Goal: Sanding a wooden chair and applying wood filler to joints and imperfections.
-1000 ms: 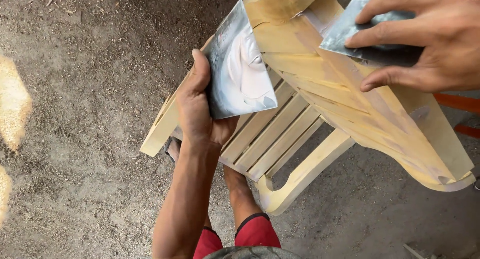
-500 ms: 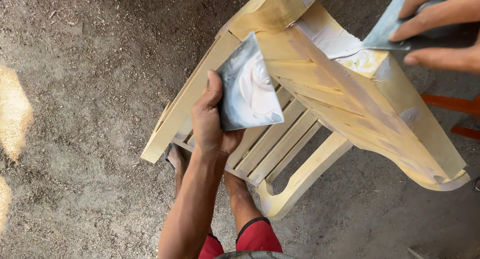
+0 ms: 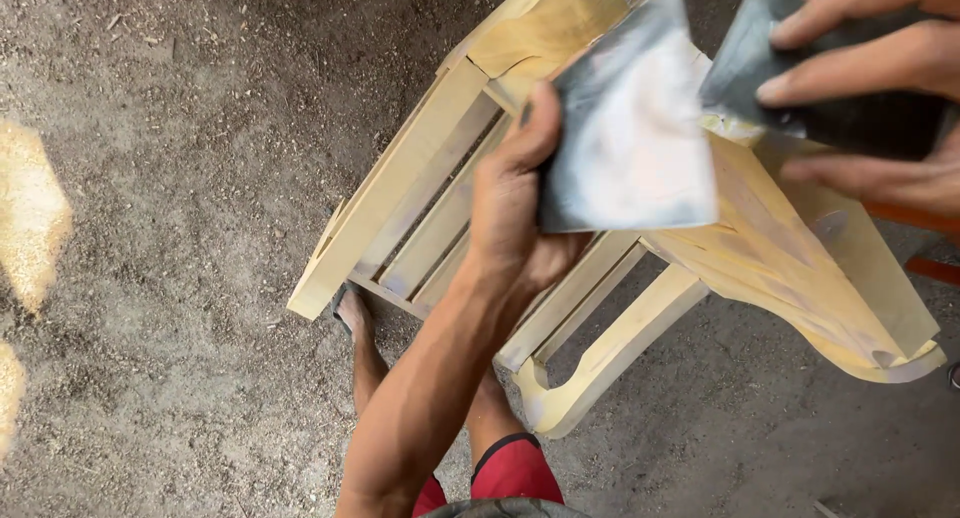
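Note:
A pale bare-wood chair [image 3: 440, 168] with slats stands tipped below me on a dirt floor. My left hand [image 3: 515, 213] grips a flat metal plate [image 3: 630, 128] smeared with white filler, holding it over the chair's middle. My right hand [image 3: 870, 88], at the top right, holds a dark metal scraper blade [image 3: 770, 68] whose edge meets the plate's right side. The curved chair part [image 3: 790, 248] under the scraper shows grey-white filler patches.
The floor [image 3: 170, 228] is grey dirt strewn with wood shavings, with bright sunlit patches at the left edge. My legs and red shorts [image 3: 510, 468] show at the bottom. An orange-red bar [image 3: 915, 218] lies at the right behind the chair.
My left hand has carried the filler plate up and to the right, toward the scraper. My right hand has drawn the scraper off the chair surface to the plate's edge.

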